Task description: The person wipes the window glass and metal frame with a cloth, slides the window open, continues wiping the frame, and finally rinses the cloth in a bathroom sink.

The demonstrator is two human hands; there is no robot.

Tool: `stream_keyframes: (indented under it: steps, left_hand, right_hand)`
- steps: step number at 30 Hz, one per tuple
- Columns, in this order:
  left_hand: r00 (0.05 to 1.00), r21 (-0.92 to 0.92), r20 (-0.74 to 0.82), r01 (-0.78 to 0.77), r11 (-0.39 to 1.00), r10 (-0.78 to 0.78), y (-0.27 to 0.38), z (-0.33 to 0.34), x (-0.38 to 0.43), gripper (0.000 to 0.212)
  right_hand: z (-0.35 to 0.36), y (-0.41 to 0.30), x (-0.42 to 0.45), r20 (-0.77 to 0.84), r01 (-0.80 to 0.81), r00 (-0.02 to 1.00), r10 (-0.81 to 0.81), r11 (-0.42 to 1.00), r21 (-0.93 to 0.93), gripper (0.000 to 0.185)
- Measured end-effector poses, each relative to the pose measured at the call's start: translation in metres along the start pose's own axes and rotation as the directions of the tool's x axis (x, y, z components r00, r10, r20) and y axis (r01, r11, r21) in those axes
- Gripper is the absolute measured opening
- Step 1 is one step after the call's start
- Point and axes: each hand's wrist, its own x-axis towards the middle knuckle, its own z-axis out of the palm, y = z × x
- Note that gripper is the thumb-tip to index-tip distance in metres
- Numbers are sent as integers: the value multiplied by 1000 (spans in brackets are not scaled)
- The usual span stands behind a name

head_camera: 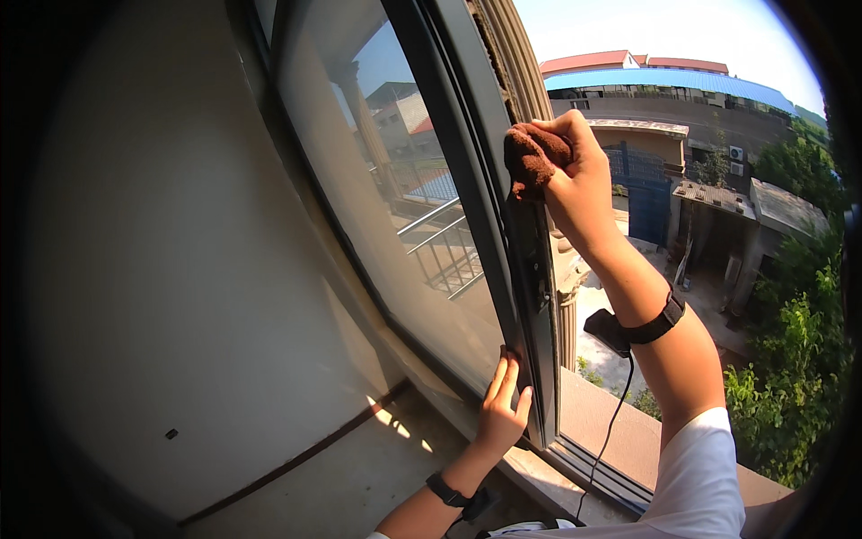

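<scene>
A bunched brown cloth (537, 156) is gripped in my right hand (584, 172), up against the outer edge of the dark metal window frame (465, 148). Lower down, my left hand (502, 411) rests on the lower part of the frame beside the glass pane (411, 202), with its fingers extended and nothing in it. The pane reflects a column, metal railings and buildings. A lock fitting (543, 296) shows on the sash edge below the cloth. The cloth and my fingers hide part of the frame edge.
Below the sash runs a window track (599, 471) along the sill (539, 465). A black cable (614, 418) hangs from the device strapped to my right forearm. To the left is a white wall (182, 236). Outside are trees (788, 391) and a blue-roofed building (673, 81).
</scene>
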Motion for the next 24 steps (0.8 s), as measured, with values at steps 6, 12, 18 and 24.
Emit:
stream_keyframes:
  steps: [6,12,18,24]
  left_hand:
    - [991,21,100,85,996,-87,14,-13,-1,63]
    - [992,-50,104,82,995,-77,9,-3,-2,61]
    - [990,8,42,134,991,-134,8,-6,0,55]
    - [989,11,-45,140,990,-139,9,8,-11,69]
  right_hand:
    - [20,-14,92,17,188,982,-188,977,-95,16]
    - [31,-25,167,112,138,981,-159,974,179,16]
    - [0,-27,125,193,311,949,-248,825,-471,17]
    - [-17,-22,30,221,152,972,-74,920,-362,17]
